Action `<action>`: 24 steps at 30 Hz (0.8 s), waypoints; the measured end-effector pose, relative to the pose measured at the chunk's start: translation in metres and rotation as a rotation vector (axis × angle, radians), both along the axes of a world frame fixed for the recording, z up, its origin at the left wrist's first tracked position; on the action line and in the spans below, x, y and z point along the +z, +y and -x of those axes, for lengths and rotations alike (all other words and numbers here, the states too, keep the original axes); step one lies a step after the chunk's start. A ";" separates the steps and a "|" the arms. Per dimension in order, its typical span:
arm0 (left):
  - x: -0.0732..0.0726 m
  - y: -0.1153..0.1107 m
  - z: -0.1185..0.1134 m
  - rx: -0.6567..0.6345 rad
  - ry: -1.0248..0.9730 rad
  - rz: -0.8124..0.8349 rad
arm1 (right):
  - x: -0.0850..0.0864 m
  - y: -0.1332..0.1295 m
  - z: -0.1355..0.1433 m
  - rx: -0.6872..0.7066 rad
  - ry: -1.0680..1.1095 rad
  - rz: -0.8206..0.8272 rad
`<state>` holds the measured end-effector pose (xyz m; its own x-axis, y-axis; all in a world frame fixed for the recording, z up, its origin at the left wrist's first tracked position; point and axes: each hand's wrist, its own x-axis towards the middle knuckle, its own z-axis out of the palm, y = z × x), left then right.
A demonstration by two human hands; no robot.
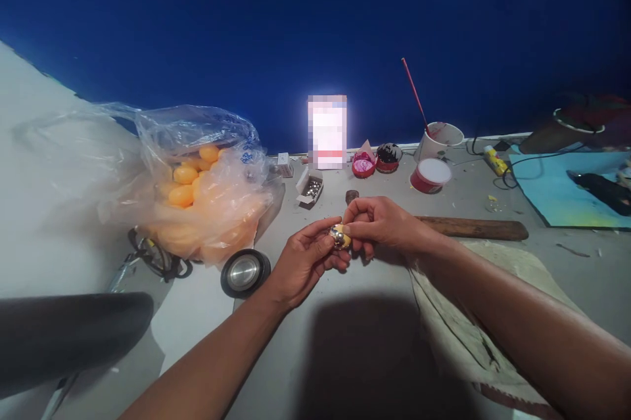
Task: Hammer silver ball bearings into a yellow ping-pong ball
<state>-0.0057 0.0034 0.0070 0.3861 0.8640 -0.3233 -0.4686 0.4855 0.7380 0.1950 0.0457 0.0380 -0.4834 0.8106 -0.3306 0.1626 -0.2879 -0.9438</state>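
A small yellow egg-shaped ball (340,236) with shiny silvery, stud-like pieces on its front sits between my hands, above the grey tabletop. My left hand (306,256) grips it from the left, thumb on the front and fingers behind and below. From the right, the bent fingers and thumb of my right hand (378,224) close on its upper right side. Whether a tiny piece is also pinched there, I cannot tell. Beyond the hands stands an open small box (310,188) of shiny metal bits, perhaps tacks. Similar orange-yellow balls (185,175) lie in a clear plastic bag (221,200) at left.
A wooden stick (473,228) and folded cloth (497,295) lie at right. A round black-rimmed lid (245,273) sits left. Behind are a lit phone (327,134), paint cups (363,165), a red tub (430,175) and a white cup (444,135) with a brush.
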 end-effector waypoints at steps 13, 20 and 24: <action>0.002 0.000 -0.003 0.041 0.078 -0.001 | -0.001 -0.003 0.003 0.047 -0.020 -0.040; -0.001 0.000 -0.004 0.066 0.049 -0.011 | -0.007 -0.001 0.004 0.005 -0.063 -0.063; -0.005 -0.001 -0.003 0.056 0.099 -0.094 | -0.006 -0.002 0.005 -0.024 -0.088 -0.054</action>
